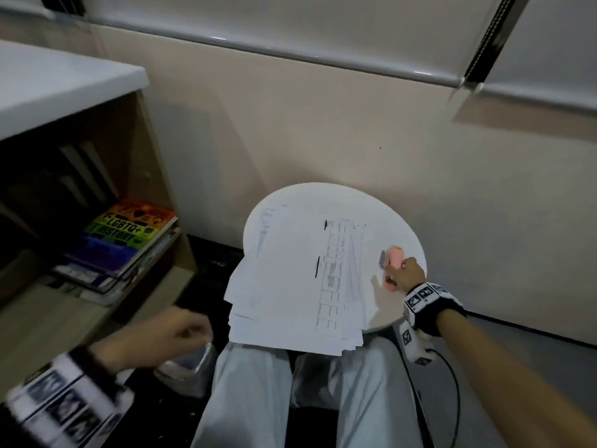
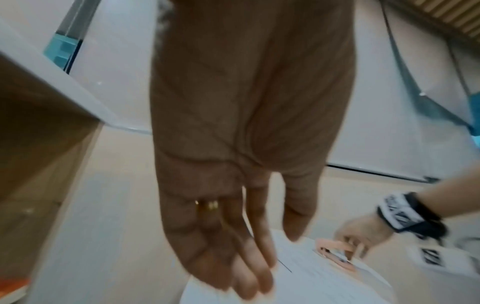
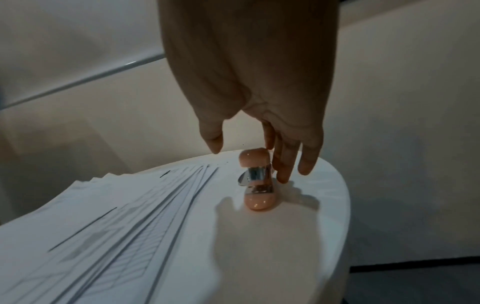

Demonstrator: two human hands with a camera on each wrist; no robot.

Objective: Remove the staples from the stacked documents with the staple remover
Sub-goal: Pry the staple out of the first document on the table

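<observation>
Small round white bench point(image 1: 410, 240) up against the wall, with a fanned stack of papers point(image 1: 290, 286) on it that hangs off the near edge. A pink staple remover point(image 1: 394, 268) sits on the bare right side, just beside the papers.

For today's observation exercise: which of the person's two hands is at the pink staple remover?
The right hand, its fingers touching the staple remover on the round table; the left hand hangs beside the knee.
</observation>
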